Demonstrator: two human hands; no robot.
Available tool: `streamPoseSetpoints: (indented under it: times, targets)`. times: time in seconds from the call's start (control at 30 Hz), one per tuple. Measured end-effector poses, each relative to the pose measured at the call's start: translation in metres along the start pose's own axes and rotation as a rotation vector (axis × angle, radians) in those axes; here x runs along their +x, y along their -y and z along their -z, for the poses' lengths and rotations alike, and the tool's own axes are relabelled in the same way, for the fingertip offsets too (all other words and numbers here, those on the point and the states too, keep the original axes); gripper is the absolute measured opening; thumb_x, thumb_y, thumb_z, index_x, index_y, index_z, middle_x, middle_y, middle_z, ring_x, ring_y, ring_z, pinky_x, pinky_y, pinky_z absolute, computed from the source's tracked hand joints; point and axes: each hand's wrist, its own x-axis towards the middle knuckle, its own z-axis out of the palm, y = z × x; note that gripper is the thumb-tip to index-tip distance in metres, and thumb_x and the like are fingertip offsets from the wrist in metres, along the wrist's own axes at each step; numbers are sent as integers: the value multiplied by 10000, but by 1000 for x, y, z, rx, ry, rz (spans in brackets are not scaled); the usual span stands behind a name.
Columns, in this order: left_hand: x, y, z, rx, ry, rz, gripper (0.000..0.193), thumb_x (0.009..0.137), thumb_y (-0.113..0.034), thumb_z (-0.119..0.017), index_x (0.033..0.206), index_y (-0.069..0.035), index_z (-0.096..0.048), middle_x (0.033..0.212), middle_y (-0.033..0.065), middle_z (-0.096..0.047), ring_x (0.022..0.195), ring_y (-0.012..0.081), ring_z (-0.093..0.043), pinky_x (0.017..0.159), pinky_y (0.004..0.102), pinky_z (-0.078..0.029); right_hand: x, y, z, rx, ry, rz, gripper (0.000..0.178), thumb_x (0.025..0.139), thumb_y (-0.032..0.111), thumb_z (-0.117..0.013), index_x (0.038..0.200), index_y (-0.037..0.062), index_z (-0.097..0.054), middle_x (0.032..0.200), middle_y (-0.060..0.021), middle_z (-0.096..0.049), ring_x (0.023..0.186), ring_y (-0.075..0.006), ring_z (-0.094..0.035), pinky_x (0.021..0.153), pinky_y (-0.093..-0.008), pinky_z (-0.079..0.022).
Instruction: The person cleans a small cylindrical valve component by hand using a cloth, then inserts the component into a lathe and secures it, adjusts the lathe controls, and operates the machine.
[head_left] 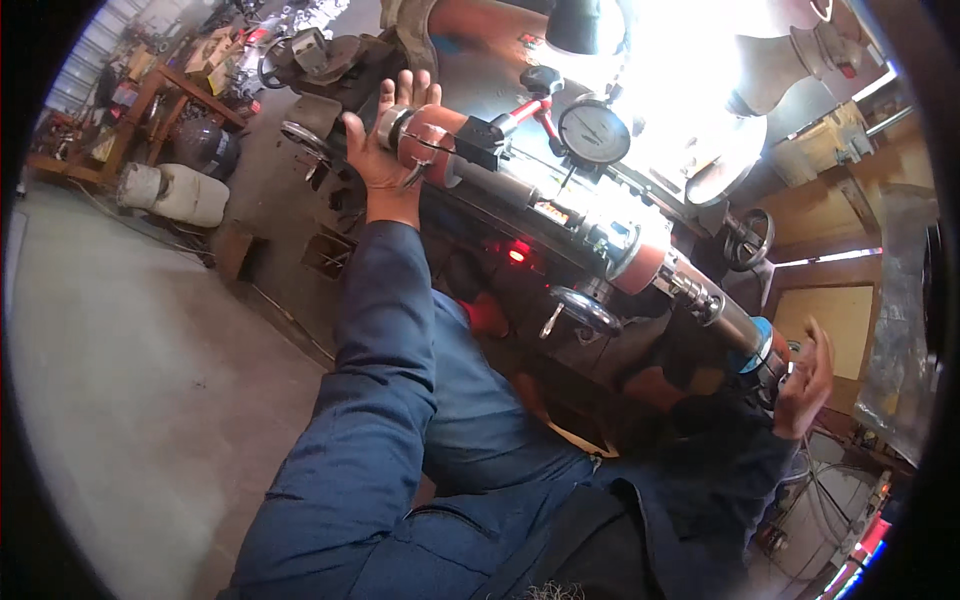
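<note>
Fingers spread and pointing away, my left hand [388, 160] lies against the left end of a lathe-like machine, beside a metal collar and a red round part [425, 140]. A grey shaft [495, 183] runs from there down to the right, toward another red round part [640, 258]. Above the shaft is a dial gauge [595, 132] on a red-and-black holder [530, 112]. My right hand [808, 385] is beside the blue-ringed end of a metal cylinder [735, 330], its fingers stretched upward; whether it touches the cylinder I cannot tell. Neither hand visibly holds anything.
A chromed handwheel [585, 310] juts from the machine's near side, and another handwheel [748, 238] sits at its right. A red light [517, 255] glows below the shaft. Strong glare covers the upper middle. At left, a white gas cylinder [172, 195] lies near a cluttered wooden rack [140, 120].
</note>
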Motion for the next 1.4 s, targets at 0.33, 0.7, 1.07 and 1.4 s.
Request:
streamPoseSetpoints:
  times: [0.33,0.7,1.07,1.4]
  targets:
    - [-1,-6,3,101,-12,152,295,764,22,-702,963,-139,-556,955,-5,-550,1005,185,-568,978,362,-486,15,47,-16,540,314,-285,343,1019,211,-560,1235,-43,-643,1102,-153,-738,1043,-202,-669,952,-323,-491]
    - [-64,-9,-29,735,-957,-293,251,971,-305,-577,910,-61,-582,791,34,-611,747,170,-621,731,338,-537,-75,-141,-19,405,-90,-249,266,1065,191,-468,1187,11,-622,1141,-48,-645,1046,-150,-602,922,-323,-486]
    - [-161,141,-107,580,-454,193,381,1027,-124,-591,1336,65,-472,1230,132,-601,1122,200,-621,1013,368,-539,-65,-157,-53,361,7,-42,395,959,388,-607,1130,33,-634,1017,-30,-658,895,-150,-619,770,-337,-512]
    - [-152,137,-79,330,-455,277,193,1014,29,-528,1182,-66,-548,1126,18,-604,1021,100,-616,1064,393,-525,-124,-164,-46,265,130,-182,431,1004,410,-585,1234,45,-600,1024,-17,-653,874,-127,-606,751,-306,-500]
